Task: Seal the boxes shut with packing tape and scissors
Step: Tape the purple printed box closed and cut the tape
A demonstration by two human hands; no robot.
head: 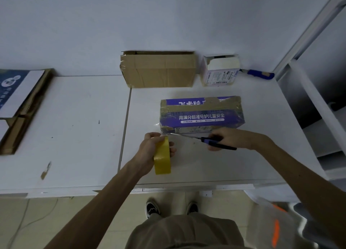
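A purple printed box (pixel 202 115) with brown tape across its top lies on the white table (pixel 74 127), just beyond my hands. My left hand (pixel 149 151) grips a yellow roll of packing tape (pixel 162 158) held on edge, near the box's front left corner. A clear strip of tape (pixel 164 133) runs from the roll toward that corner. My right hand (pixel 230 138) holds scissors (pixel 206 140) with dark handles, their blades pointing left at the strip.
A brown cardboard box (pixel 159 70) and a small white box (pixel 220 71) with an open top stand against the back wall. A blue-handled tool (pixel 259 74) lies right of them. Flattened cartons (pixel 20 102) sit at the far left. Shelving (pixel 318 99) stands at the right.
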